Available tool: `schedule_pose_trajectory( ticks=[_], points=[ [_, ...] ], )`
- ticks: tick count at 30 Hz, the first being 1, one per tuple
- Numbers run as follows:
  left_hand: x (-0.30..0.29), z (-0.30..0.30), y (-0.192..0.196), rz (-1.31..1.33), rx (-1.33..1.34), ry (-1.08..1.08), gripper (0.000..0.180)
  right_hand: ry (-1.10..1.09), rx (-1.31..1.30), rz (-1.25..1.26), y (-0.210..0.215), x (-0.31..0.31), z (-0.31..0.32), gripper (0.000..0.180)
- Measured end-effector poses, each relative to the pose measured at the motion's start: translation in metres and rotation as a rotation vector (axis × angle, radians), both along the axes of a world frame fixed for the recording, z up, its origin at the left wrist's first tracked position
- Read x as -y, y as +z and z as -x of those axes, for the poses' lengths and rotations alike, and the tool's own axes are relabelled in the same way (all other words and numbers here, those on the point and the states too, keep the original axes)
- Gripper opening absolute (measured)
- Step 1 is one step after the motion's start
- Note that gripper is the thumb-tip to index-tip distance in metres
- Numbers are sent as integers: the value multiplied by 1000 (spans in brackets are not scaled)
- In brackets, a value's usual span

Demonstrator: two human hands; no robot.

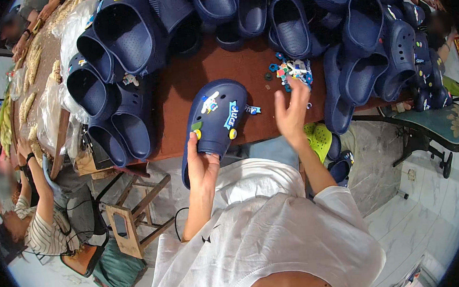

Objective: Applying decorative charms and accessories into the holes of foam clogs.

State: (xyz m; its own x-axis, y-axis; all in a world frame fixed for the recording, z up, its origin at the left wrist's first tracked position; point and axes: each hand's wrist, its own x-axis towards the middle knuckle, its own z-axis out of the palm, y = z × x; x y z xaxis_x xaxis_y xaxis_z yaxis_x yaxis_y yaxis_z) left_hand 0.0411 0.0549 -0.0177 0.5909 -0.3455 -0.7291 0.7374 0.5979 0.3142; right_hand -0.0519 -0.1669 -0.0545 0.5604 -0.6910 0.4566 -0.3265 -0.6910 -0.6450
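A navy blue clog (215, 99) with ventilation holes is tilted at the table's near edge. My left hand (203, 164) grips it by the heel end, thumb on the outside and fingers inside the opening. On its upper are a white character charm, a blue name-plate charm (232, 114), a green piece and yellow round charms. Another small blue-and-white charm (254, 109) shows just right of the clog. My right hand (293, 111) hovers over the table with thumb and fingers apart, beside a small heap of colourful shoe charms (295, 71). Nothing shows in its grasp.
Many navy clogs (129, 38) are stacked along the back and both sides of the brown-covered table (181, 77). Below the right edge hang a lime green clog (320, 142) and darker ones. Corn cobs (33, 64) lie on a table at left, where other people sit.
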Motion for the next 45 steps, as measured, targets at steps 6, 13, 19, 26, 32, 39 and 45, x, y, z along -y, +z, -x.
schedule_pose_trajectory(
  ticks=[6,13,19,26,32,39,45],
  points=[
    [4,-3,-3,34,-66,13,39,-233,-191,147,-65,101,20,63],
    [-2,-2,-15,115,-128,120,41,-37,-318,-7,-64,97,4,56],
    [-1,0,-16,198,-38,171,35,107,-197,34,-52,70,-12,60],
    [-4,1,-16,219,-23,153,34,229,-264,-5,-54,46,-23,59],
    [-8,0,-22,233,-9,157,35,-183,-317,-4,-62,91,-25,47],
    [-5,-1,-14,204,-40,172,26,-228,-403,80,-75,100,-43,49],
    [-2,2,-7,176,0,164,34,30,-291,-47,-66,61,-43,37]
  ],
)
